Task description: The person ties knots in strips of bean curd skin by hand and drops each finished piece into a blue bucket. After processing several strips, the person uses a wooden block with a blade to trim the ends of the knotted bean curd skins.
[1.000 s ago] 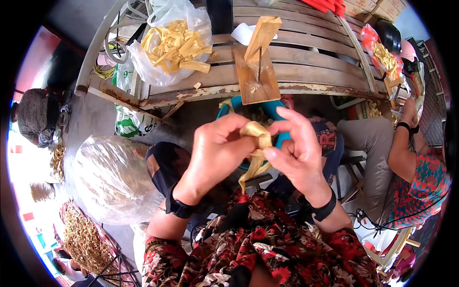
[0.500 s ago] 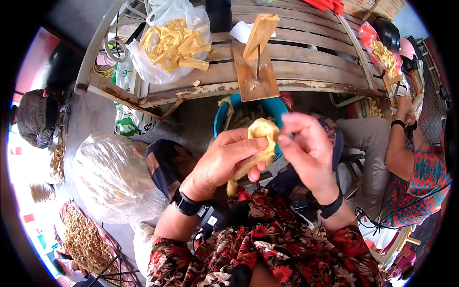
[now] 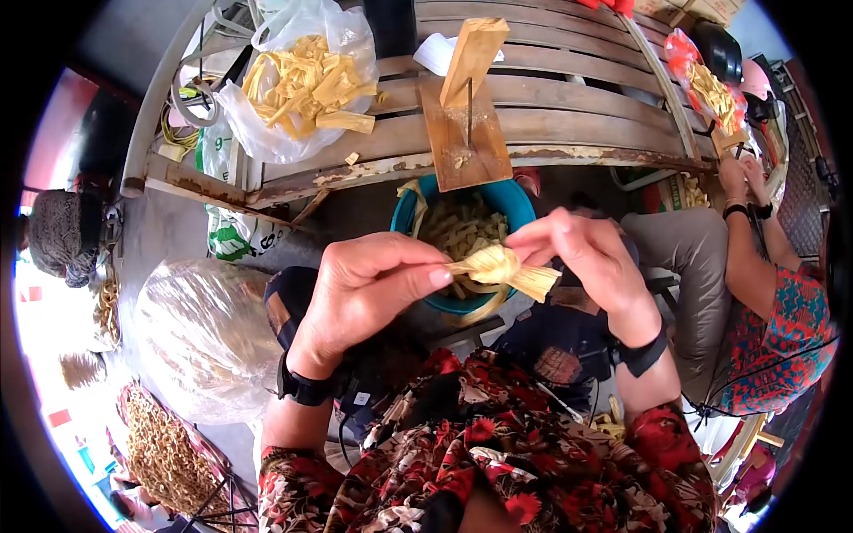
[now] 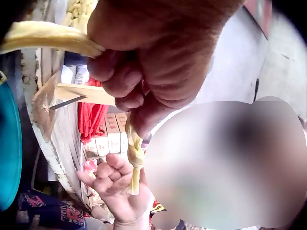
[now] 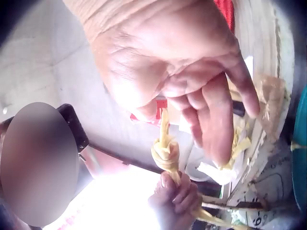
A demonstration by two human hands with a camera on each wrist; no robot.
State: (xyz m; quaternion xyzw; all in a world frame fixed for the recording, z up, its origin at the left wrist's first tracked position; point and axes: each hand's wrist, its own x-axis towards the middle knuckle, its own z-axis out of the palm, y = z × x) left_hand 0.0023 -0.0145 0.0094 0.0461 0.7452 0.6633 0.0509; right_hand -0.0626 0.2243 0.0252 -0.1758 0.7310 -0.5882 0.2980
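A yellow strip with a knot [image 3: 491, 264] is held over a blue bucket [image 3: 401, 220] of cut pale pieces. My left hand [image 3: 369, 289] pinches the strip just left of the knot; in the left wrist view that hand [image 4: 158, 52] also has a long tail [image 4: 53, 37] coming out between its fingers. The right hand [image 3: 600, 271] is at the knot's right side, beside the short flat end. In the right wrist view its fingers [image 5: 218, 120] extend loosely, with the strip's tip near the thumb, and the knot [image 5: 165, 155] stands above the left hand [image 5: 177, 199].
Behind the bucket is a slatted bench [image 3: 569, 102] with an upright wooden block on a board [image 3: 471, 142] and a plastic bag of yellow strips [image 3: 311, 84]. A large wrapped bundle [image 3: 200, 333] is at the left. Another person [image 3: 773, 329] sits at the right.
The hands have moved apart, the left one leftward. The strip, earlier bunched and looped between the fingers, now shows a compact knot with a flat end pointing right.
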